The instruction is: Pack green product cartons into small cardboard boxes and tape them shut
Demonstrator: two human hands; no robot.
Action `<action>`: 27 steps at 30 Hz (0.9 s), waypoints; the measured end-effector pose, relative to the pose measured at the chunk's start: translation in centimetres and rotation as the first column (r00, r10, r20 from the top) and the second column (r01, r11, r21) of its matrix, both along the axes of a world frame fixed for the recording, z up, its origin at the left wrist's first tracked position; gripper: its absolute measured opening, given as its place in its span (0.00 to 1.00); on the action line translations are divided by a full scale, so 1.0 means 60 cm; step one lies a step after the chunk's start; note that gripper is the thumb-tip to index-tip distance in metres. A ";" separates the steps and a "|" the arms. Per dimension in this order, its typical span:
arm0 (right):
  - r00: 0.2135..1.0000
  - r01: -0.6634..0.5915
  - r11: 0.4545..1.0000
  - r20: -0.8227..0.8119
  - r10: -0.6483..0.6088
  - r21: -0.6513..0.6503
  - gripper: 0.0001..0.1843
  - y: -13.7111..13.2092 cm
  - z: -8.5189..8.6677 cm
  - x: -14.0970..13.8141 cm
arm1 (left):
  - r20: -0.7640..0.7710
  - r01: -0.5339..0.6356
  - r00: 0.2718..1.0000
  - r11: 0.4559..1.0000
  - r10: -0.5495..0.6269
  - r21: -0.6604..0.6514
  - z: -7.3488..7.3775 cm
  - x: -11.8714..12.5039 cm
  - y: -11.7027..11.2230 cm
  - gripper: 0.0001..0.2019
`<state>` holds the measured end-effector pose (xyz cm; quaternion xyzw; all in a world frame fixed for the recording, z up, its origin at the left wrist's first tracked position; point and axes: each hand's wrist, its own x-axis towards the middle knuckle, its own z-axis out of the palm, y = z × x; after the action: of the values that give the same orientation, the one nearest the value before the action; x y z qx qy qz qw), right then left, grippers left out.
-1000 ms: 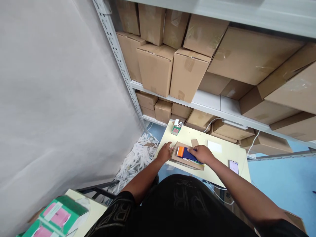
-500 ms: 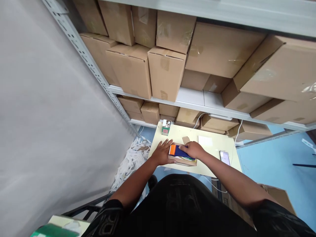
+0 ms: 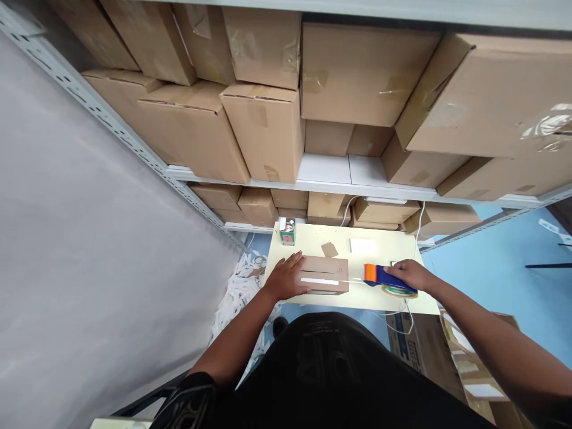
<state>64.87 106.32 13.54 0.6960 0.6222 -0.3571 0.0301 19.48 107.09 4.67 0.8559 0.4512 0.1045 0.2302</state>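
Observation:
A small closed cardboard box lies on the pale yellow table. My left hand presses flat against its left end, fingers spread over the top. My right hand is wrapped round a blue and orange tape dispenser, to the right of the box and apart from it. A shiny strip of tape lies along the box top and stretches across the gap towards the dispenser. The roll shows at the dispenser's lower side.
A small green box with things in it, a cardboard scrap and a white pad are on the table. Behind stands a shelf rack full of cartons. White paper strips cover the floor at left; open cartons stand at right.
My right hand has drawn the tape dispenser from the box top out to the right, with tape trailing behind. My left hand stays on the box. The view has shifted slightly.

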 end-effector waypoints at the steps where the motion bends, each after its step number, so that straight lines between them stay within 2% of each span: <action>1: 1.000 0.000 1.000 0.024 0.000 -0.008 0.34 -0.001 -0.011 0.018 | 0.007 0.012 1.000 1.000 -0.012 -0.009 -0.002 0.002 0.000 0.55; 4: 0.997 -0.037 0.999 0.069 0.038 -0.022 0.33 0.006 -0.046 0.022 | 0.035 0.055 0.998 0.998 -0.054 -0.015 -0.016 0.006 -0.007 0.55; 6: 0.994 -0.068 0.997 0.081 0.071 -0.038 0.33 0.016 -0.072 -0.006 | 0.050 0.060 0.997 0.998 -0.059 0.001 -0.027 0.006 -0.014 0.56; 9: 0.986 -0.075 0.985 0.134 0.097 -0.158 0.32 0.031 -0.112 -0.053 | 0.062 0.045 0.997 0.999 -0.046 0.027 -0.039 0.001 -0.023 0.57; 13: 0.966 0.048 0.963 0.258 0.023 -0.266 0.29 0.023 -0.159 -0.074 | 0.079 0.060 0.995 0.997 -0.064 0.051 -0.041 0.000 -0.028 0.58; 16: 0.972 0.175 0.941 0.201 -0.119 -0.290 0.32 -0.013 -0.180 -0.062 | 0.116 0.071 0.990 0.996 -0.077 0.060 -0.036 0.005 -0.031 0.57; 18: 0.956 0.260 0.943 0.196 -0.220 -0.209 0.35 -0.042 -0.187 -0.056 | 0.152 0.072 0.985 0.995 -0.081 0.065 -0.033 0.009 -0.035 0.53; 20: 0.927 0.300 0.952 0.251 -0.277 -0.057 0.35 -0.069 -0.194 -0.060 | 0.193 0.055 0.979 0.996 -0.068 0.070 -0.032 0.012 -0.041 0.43; 23: 0.889 0.217 0.963 0.376 -0.261 0.157 0.30 -0.088 -0.213 -0.086 | 0.261 -0.038 0.965 0.998 0.024 0.051 -0.033 0.020 -0.052 0.31; 25: 0.868 0.140 0.971 0.448 -0.215 0.195 0.27 -0.086 -0.230 -0.106 | 0.298 -0.114 0.949 0.993 0.102 0.024 -0.034 0.027 -0.059 0.29; 27: 0.858 0.139 0.977 0.473 -0.201 0.162 0.24 -0.077 -0.242 -0.121 | 0.313 -0.184 0.933 0.983 0.176 -0.006 -0.037 0.033 -0.063 0.31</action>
<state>57.63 101.68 -0.99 0.8161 0.5512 -0.1330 0.1115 21.45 103.31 2.48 0.7862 0.4843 0.2644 0.2784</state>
